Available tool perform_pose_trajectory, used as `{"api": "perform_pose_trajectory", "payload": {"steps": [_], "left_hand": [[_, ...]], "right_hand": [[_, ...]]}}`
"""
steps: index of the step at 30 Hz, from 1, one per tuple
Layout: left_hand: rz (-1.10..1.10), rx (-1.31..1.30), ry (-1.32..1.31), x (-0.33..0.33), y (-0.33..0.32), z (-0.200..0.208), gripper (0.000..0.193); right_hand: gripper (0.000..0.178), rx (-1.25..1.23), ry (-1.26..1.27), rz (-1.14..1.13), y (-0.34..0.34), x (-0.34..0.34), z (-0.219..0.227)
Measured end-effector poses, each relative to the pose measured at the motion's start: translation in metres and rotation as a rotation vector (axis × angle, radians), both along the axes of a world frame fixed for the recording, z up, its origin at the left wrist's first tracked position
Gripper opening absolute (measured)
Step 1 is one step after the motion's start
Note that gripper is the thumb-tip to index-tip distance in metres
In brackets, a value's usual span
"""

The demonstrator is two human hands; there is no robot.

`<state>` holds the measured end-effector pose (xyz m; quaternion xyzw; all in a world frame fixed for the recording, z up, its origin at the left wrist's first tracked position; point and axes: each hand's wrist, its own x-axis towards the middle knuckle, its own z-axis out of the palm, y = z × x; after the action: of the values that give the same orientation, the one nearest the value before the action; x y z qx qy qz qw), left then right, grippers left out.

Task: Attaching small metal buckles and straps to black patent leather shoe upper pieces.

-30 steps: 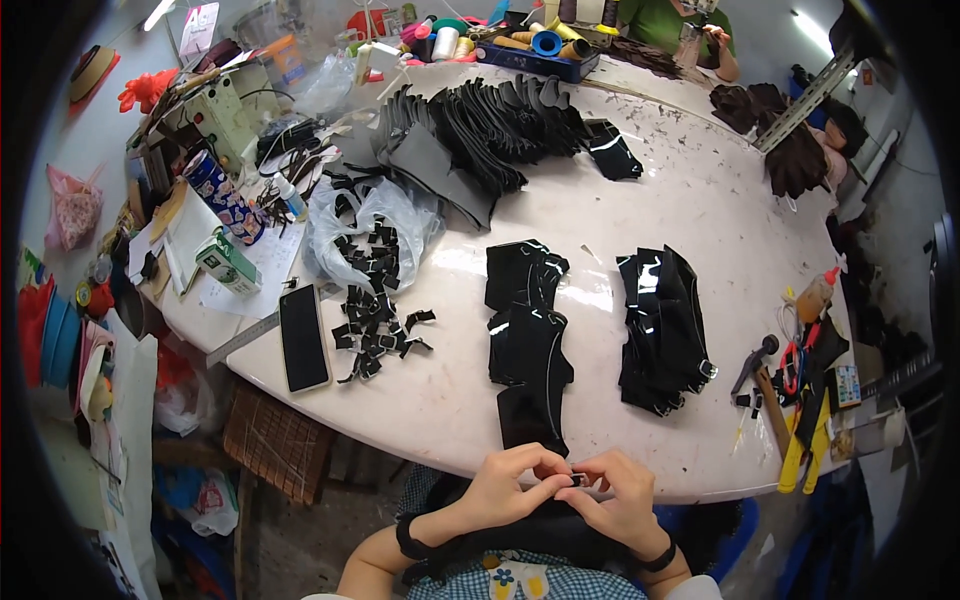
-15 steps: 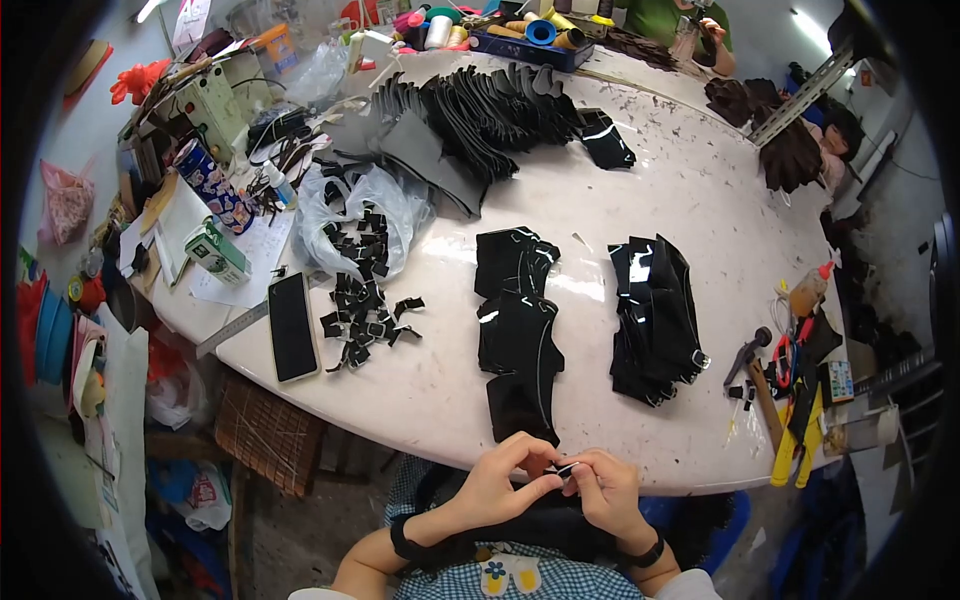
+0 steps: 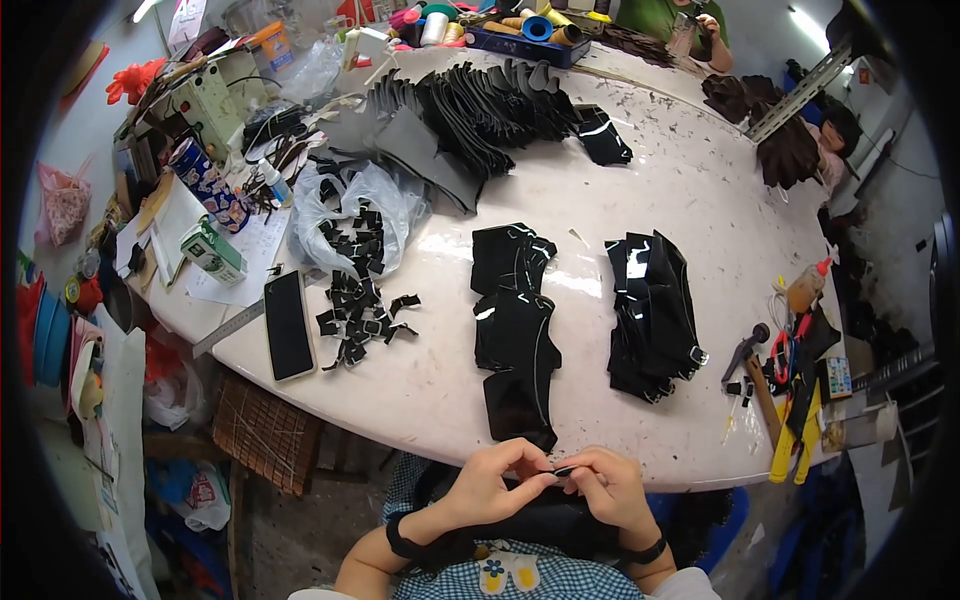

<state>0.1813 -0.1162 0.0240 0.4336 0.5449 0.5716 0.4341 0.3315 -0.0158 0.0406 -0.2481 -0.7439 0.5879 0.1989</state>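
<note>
My left hand [image 3: 492,488] and my right hand [image 3: 612,490] meet at the table's near edge. Both pinch a small black strap piece [image 3: 564,470] between thumb and fingers, which cover most of it. Just beyond my hands lies a column of overlapping shiny black cut panels [image 3: 516,335] with pale edge lines. To the right is a thicker stack of similar black panels [image 3: 655,320], a silver buckle showing at its near right corner. Small black straps with silver buckles [image 3: 362,318] are heaped on the left, spilling from a clear plastic bag [image 3: 405,210].
A phone [image 3: 289,325] and a metal ruler [image 3: 228,330] lie left. Many dark curved pieces [image 3: 480,110] stand at the back, near thread spools [image 3: 435,30]. A hammer [image 3: 745,350], yellow-handled tool [image 3: 790,450] and bottle [image 3: 808,285] sit right. Another person [image 3: 660,20] is across the table.
The strap piece has turned slightly between my fingers, and its bright silvery part shows less. My hands stay in nearly the same place, still pinching it. The whole view has shifted a little.
</note>
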Motion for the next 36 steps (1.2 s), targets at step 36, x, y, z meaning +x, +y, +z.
{"api": "perform_pose_trajectory", "payload": {"steps": [36], "left_hand": [[0.134,0.06,-0.47,-0.003,-0.005,-0.007,0.028]], "right_hand": [[0.007,-0.452,0.295,-0.069,-0.012,-0.001,-0.021]]}}
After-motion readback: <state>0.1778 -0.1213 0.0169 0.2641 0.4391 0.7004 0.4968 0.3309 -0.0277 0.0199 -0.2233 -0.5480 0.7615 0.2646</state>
